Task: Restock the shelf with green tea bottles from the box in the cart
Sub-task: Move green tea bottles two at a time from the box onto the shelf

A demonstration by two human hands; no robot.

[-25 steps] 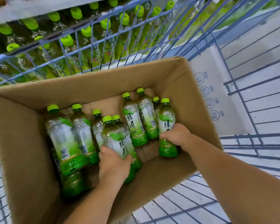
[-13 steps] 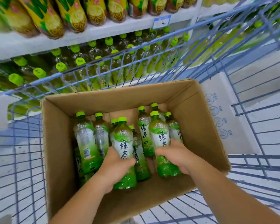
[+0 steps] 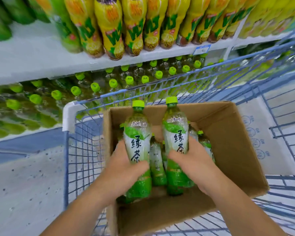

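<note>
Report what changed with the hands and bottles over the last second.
The left hand has raised the left bottle and the right hand the right bottle, up from among the others until their caps top the far rim of the box. Each grip was already on and is kept; nothing was let go. The box stays in the cart, remaining bottles inside.
</note>
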